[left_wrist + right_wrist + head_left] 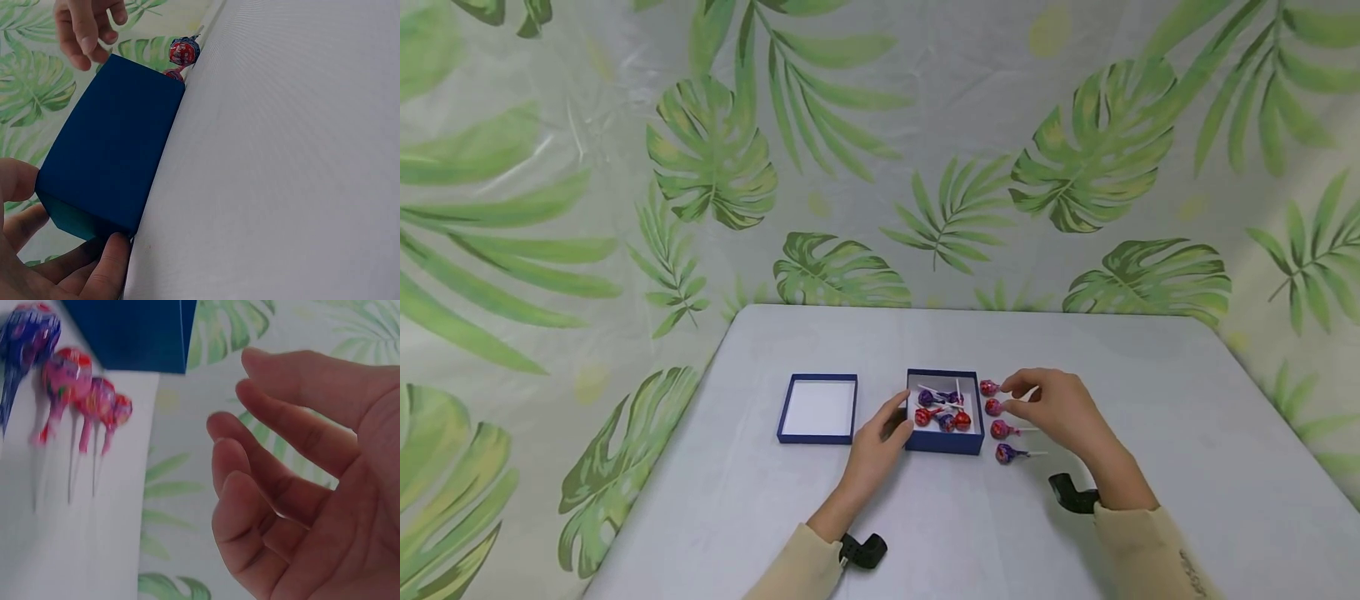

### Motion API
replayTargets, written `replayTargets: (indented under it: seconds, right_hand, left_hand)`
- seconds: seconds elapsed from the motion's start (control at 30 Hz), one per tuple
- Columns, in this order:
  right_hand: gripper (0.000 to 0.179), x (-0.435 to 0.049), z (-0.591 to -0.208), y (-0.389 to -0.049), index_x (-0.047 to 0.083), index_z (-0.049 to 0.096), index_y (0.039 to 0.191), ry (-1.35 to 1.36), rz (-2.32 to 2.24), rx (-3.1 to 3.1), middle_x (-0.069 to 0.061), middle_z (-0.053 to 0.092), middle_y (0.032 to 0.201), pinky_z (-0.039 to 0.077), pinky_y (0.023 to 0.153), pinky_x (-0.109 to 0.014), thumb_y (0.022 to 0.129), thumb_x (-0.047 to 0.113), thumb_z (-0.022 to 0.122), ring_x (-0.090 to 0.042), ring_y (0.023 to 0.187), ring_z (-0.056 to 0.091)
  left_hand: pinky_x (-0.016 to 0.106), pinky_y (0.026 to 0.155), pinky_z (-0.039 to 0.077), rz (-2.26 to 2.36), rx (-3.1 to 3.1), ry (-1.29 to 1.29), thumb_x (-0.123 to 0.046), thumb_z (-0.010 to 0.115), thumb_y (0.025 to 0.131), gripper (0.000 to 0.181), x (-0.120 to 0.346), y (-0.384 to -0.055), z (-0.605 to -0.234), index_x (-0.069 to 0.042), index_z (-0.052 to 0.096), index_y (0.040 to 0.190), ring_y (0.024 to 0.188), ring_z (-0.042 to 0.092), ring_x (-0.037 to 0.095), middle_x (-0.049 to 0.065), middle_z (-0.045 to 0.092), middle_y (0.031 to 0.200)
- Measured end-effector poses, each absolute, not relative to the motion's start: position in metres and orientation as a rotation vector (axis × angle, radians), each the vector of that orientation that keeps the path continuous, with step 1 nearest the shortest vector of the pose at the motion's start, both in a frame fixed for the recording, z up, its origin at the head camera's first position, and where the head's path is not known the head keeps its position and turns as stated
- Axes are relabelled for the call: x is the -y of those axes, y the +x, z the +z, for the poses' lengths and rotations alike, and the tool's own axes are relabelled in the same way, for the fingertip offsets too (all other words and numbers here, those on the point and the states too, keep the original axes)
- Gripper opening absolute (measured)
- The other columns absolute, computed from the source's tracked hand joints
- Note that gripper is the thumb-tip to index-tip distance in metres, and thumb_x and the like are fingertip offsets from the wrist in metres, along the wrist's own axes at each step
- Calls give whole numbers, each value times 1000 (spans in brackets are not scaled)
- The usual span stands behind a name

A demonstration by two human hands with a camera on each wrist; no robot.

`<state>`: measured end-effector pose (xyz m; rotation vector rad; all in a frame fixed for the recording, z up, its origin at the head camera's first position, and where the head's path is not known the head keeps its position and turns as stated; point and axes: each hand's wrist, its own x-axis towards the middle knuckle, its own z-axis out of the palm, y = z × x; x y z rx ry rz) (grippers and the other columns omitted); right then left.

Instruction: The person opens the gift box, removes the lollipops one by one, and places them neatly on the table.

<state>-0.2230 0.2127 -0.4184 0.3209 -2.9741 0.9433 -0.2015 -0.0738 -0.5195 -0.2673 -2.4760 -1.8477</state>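
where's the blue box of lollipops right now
In the head view, the blue box sits just right of centre, between the left hand holding its side and four loose lollipops.

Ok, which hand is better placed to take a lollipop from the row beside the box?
Right, probably: the right hand is empty and by the row of lollipops, while the left hand holds the blue box at its left side.

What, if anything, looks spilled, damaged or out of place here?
Nothing looks spilled or damaged. Mildly untidy: round red and purple wrapped lollipops inside the blue rectangular box lie jumbled, at different angles; four similar lollipops to its right form a neat row.
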Motion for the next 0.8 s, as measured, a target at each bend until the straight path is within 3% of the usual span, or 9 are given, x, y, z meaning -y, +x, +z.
replayTargets:
  seconds: [0.33,0.63,0.8]
  right_hand:
    - [25,-186,-431,-235,14,76,110,268,977,2958,-4,69,103,51,63,-32,88,26,78,-24,88,60]
    - [25,-167,-447,-245,17,78,110,316,902,2984,-10,67,106,53,73,-42,86,26,78,-24,90,59]
    - [22,-161,-454,-249,16,79,106,308,892,2993,-9,62,98,46,64,-37,85,24,80,-23,80,53]
  left_hand:
    - [38,107,45,-1862,2457,-274,-29,59,102,49,73,-201,-520,-27,50,150,129,55,21,9,60,140]
    - [36,107,44,-1859,2458,-276,-30,60,102,49,73,-202,-521,-27,50,150,129,55,18,6,60,139]
    - [35,107,44,-1862,2457,-271,-30,59,102,49,74,-202,-521,-27,50,150,129,55,18,5,60,139]
